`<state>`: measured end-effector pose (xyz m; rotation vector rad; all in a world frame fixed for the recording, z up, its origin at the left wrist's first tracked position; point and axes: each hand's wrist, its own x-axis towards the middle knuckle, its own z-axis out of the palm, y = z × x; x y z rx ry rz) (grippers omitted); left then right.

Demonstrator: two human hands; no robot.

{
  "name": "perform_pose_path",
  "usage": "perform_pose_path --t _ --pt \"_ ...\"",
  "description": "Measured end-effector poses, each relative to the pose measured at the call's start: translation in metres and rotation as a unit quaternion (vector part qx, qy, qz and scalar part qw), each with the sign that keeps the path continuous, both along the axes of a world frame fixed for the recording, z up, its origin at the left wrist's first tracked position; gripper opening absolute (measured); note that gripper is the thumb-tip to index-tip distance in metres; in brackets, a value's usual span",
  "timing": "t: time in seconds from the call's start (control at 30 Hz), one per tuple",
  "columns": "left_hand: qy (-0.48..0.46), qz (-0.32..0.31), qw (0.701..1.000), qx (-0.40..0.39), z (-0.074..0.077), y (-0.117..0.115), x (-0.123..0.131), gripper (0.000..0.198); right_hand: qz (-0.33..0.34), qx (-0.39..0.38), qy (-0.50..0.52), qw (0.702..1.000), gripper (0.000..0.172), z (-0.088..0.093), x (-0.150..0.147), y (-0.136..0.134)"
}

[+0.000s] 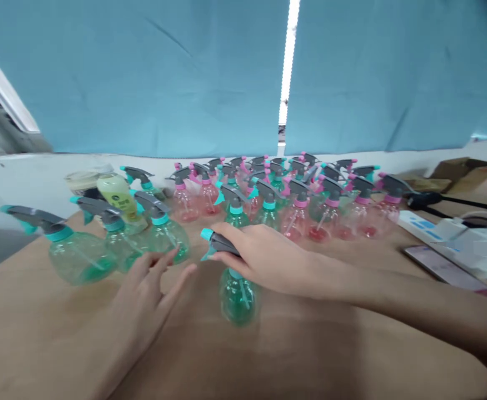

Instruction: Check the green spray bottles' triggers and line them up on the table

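My right hand (264, 258) is closed over the grey trigger head of a green spray bottle (237, 297) standing on the wooden table (39, 333). Its teal nozzle points left. My left hand (147, 294) hovers to the left of that bottle with fingers spread and holds nothing. It is nearest to a green spray bottle (166, 236) just beyond its fingertips. More green bottles (79, 253) stand further left.
Several pink and green spray bottles (306, 205) crowd the far middle of the table. A pale yellow-green bottle (118, 197) and a jar stand at the back left. A white power strip (439, 230), cables and a phone (447, 269) lie at the right. A blue curtain hangs behind.
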<state>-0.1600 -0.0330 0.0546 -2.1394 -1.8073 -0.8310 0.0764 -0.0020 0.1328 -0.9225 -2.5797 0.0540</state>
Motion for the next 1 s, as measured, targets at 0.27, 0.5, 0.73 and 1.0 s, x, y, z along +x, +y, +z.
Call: perform_pose_path --t 0.27,0.5,0.73,1.0 --pt "-0.088 -0.204 0.960 -0.169 -0.023 -0.020 0.098 0.074 -0.044 -0.004 0.011 0.999 0.035 0.002 0.044 -0.019" --pt "-0.131 -0.238 0.943 -0.191 -0.042 -0.027 0.139 0.087 -0.035 -0.138 0.057 0.988 0.034 0.010 0.091 -0.038" --pt "-0.190 -0.269 0.922 -0.205 -0.048 -0.013 0.165 0.083 0.094 -0.321 0.140 0.932 0.052 -0.006 0.140 -0.016" --pt "-0.204 -0.307 0.912 -0.181 -0.050 0.013 0.189 0.073 0.134 -0.350 0.279 0.884 0.078 -0.048 0.156 0.019"
